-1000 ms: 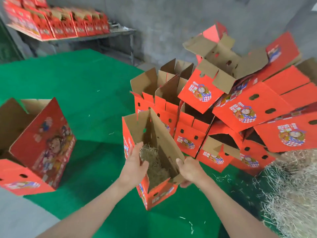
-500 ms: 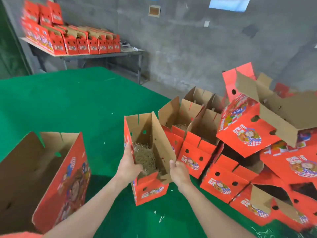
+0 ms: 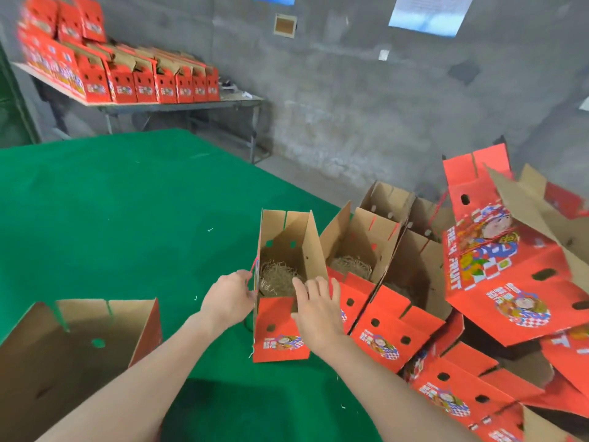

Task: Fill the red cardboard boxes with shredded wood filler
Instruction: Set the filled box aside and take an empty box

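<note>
A red cardboard box (image 3: 280,333) stands upright on the green table (image 3: 127,218), its top flaps open. A wad of shredded wood filler (image 3: 275,277) lies inside it. My left hand (image 3: 231,298) holds the box's left wall near the rim, thumb on top. My right hand (image 3: 318,309) hovers over the front right corner with its fingers spread and straight, touching the rim lightly. Right beside it stands a second open box (image 3: 376,339) that also holds filler (image 3: 352,264).
A heap of empty red boxes (image 3: 510,298) fills the right side. Another open box (image 3: 63,346) lies tipped at the lower left. A metal table (image 3: 191,103) by the grey wall carries rows of red boxes (image 3: 143,84).
The box went from tilted in both hands to standing flat beside the other filled box. My right hand has let go and opened. The camera tilted up.
</note>
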